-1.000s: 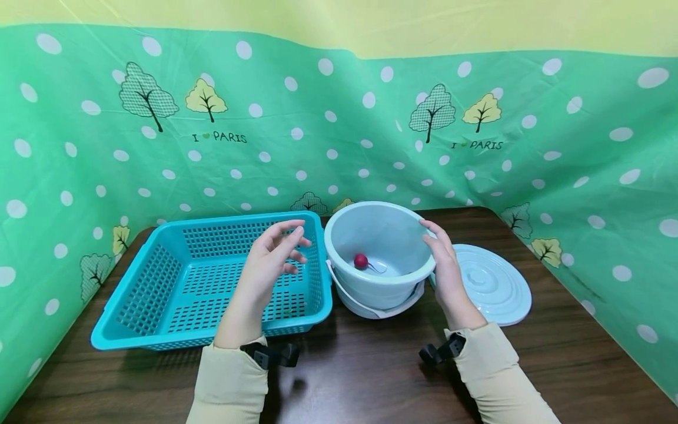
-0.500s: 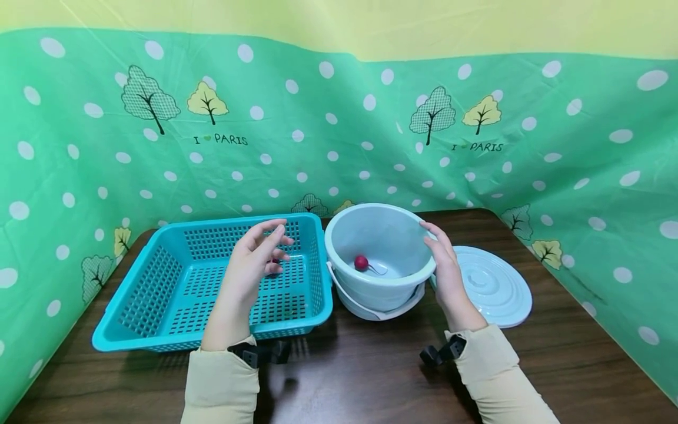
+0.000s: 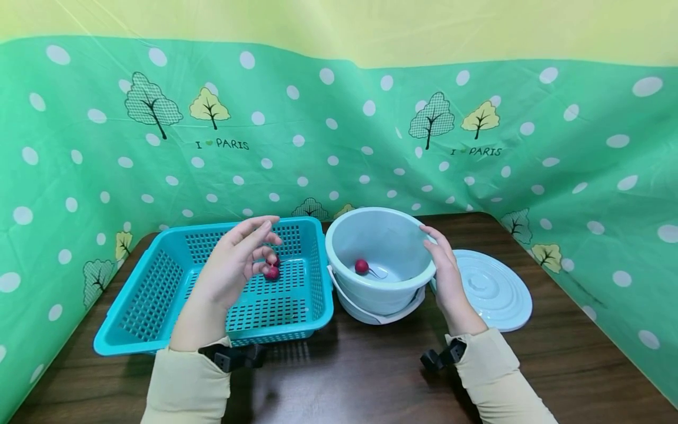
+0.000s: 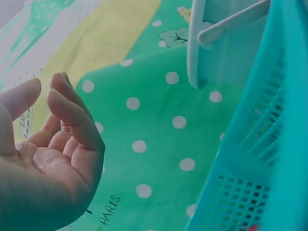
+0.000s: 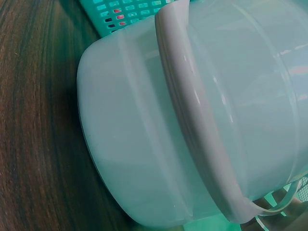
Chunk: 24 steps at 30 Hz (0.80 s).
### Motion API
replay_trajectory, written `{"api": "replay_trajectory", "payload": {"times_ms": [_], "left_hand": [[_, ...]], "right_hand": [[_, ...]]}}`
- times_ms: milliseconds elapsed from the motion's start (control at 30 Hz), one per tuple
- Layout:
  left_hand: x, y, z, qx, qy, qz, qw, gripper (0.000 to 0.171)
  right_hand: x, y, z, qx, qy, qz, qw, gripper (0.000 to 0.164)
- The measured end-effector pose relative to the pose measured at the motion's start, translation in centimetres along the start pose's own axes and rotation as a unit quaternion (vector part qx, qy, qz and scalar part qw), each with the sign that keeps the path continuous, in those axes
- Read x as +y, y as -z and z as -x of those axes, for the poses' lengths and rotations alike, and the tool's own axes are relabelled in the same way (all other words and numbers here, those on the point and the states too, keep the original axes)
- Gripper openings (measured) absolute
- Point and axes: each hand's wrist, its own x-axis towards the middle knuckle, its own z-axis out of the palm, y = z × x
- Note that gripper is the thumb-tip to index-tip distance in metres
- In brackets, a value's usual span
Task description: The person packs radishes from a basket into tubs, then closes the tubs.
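Note:
In the head view my left hand (image 3: pixel 228 262) hovers over the turquoise basket (image 3: pixel 153 318), palm turned inward and fingers loosely bent. The left wrist view shows nothing between its thumb and fingers. Two round dark red radishes (image 3: pixel 272 273) lie on the basket floor beside my fingertips. My right hand (image 3: pixel 445 271) holds the right rim of a pale blue bucket (image 3: pixel 378 294), fingers around its edge. One red radish (image 3: pixel 362 267) with a thin tail lies inside the bucket. The right wrist view is filled by the bucket's side and its lowered handle (image 5: pixel 192 106).
A round pale blue lid (image 3: pixel 492 288) lies to the right of the bucket on the dark wooden table (image 3: pixel 344 377). The basket's right end stands against the bucket's left side. Behind the table hangs a green dotted curtain (image 3: pixel 318 129).
My left hand has moved left across the basket, and the two radishes there have come into view. My right hand has stayed on the bucket rim.

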Motion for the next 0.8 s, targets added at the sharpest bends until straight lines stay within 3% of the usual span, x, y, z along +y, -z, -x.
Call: {"api": "replay_trajectory", "payload": {"times_ms": [133, 433, 800], "left_hand": [[1.2, 0.3, -0.2, -0.019, 0.000, -0.025, 0.9995, 0.043], [3.5, 0.9, -2.2, -0.034, 0.051, -0.088, 0.9942, 0.054], [2.6, 1.8, -5.0, -0.051, 0.089, -0.127, 0.9866, 0.053]], "right_hand": [[0.1, 0.1, -0.1, -0.002, 0.002, 0.000, 1.000, 0.050], [0.0, 0.1, -0.1, -0.003, 0.002, 0.003, 1.000, 0.050], [0.0, 0.1, 0.2, 0.000, 0.004, 0.006, 1.000, 0.050]]}}
